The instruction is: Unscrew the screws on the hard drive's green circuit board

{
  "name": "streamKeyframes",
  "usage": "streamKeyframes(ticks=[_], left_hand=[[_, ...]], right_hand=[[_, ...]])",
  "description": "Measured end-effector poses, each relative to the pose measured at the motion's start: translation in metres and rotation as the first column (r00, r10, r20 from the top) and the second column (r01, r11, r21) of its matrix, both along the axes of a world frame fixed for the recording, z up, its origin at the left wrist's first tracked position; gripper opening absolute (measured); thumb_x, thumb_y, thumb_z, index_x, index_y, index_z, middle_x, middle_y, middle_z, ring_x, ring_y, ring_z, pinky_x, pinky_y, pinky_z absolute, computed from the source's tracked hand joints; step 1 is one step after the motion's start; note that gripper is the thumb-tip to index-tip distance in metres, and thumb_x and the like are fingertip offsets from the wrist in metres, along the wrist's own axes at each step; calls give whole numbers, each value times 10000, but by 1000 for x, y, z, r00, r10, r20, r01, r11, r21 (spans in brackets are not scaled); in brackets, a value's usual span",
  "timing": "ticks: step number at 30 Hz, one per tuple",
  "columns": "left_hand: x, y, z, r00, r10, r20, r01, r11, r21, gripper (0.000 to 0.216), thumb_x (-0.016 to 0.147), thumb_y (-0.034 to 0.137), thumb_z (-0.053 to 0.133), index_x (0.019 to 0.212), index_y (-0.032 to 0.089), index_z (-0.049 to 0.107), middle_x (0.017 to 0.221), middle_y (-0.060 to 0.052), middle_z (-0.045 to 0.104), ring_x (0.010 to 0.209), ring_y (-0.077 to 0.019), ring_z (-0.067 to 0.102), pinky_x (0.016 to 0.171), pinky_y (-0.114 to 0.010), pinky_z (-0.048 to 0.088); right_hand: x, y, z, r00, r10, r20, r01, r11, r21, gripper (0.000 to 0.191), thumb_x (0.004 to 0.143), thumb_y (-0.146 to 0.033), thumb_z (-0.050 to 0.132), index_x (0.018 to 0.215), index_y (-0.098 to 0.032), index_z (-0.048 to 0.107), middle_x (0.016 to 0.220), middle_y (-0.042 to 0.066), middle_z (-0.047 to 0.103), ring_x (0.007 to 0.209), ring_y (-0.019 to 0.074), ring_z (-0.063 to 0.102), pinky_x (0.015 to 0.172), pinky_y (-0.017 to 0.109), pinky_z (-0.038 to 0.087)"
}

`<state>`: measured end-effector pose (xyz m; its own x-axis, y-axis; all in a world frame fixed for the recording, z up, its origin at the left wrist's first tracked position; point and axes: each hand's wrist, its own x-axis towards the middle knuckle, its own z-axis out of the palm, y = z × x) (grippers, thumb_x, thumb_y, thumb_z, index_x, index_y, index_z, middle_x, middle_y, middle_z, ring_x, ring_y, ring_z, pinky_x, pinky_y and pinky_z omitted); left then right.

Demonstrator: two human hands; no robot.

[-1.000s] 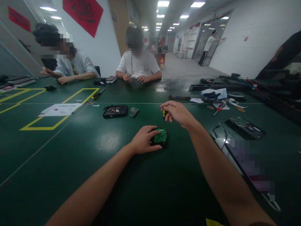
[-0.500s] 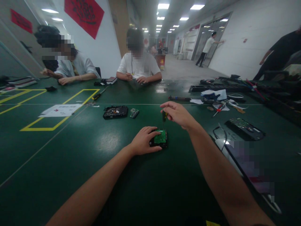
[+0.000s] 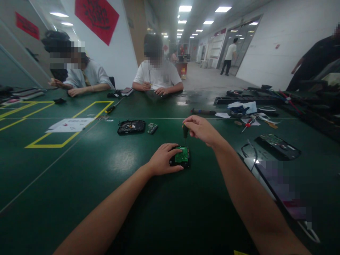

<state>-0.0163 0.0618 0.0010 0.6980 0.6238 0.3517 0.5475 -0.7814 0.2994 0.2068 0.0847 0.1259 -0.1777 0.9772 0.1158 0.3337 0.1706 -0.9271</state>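
Note:
A small hard drive (image 3: 181,157) with a green circuit board on top lies on the green table (image 3: 79,170). My left hand (image 3: 162,159) grips its left side, fingers curled over the edge. Just above and behind the drive, my right hand (image 3: 202,129) is closed on the dark handle of a screwdriver (image 3: 185,131). The screwdriver stands upright with its thin shaft pointing down at the board's far edge.
Another opened drive (image 3: 131,126) and a loose circuit board (image 3: 152,128) lie further back. A paper sheet (image 3: 70,124) rests on yellow floor-style markings at left. Tools, cables and a flat drive (image 3: 277,141) crowd the right side. Two people sit across the table.
My right hand has turned the screwdriver upright and lowered its tip onto the board. My left hand has stayed on the drive.

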Motion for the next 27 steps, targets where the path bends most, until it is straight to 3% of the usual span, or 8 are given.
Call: streamKeyframes(ticks=[10, 15, 20, 27], left_hand=[[0, 0, 1, 1000, 5, 2, -5, 1000, -15, 764, 824, 721, 704, 1431, 273, 583, 1486, -134, 553, 1363, -358, 526, 1154, -557, 418], [0, 0, 0, 1000, 1, 9, -1, 1000, -15, 754, 828, 721, 699, 1422, 270, 590, 1483, -135, 555, 1370, -356, 521, 1161, -554, 408], [0, 0, 1, 1000, 2, 7, -2, 1000, -24, 760, 819, 715, 712, 1426, 277, 584, 1483, -134, 556, 1367, -362, 522, 1156, -566, 408], [0, 0, 1, 1000, 2, -4, -2, 1000, -25, 765, 827, 726, 696, 1429, 268, 577, 1497, -139, 543, 1380, -357, 512, 1165, -559, 400]], right_hand=[[0, -2, 0, 996, -67, 60, 66, 998, 8, 162, 922, -348, 675, 960, -209, 602, 753, 13, 623, 570, 125, 544, 471, 262, 389], [1, 2, -1, 999, 34, -2, -34, 999, -21, 77, 932, -262, 603, 963, -200, 637, 726, 20, 622, 563, 137, 585, 449, 257, 383], [4, 7, -3, 999, 37, -10, -38, 998, -46, 221, 972, -246, 505, 993, -193, 718, 656, 26, 606, 528, 132, 537, 448, 258, 355], [4, 0, 0, 998, 67, 12, -68, 997, 23, 161, 947, -358, 648, 948, -208, 707, 731, 14, 631, 550, 114, 522, 448, 248, 344]])
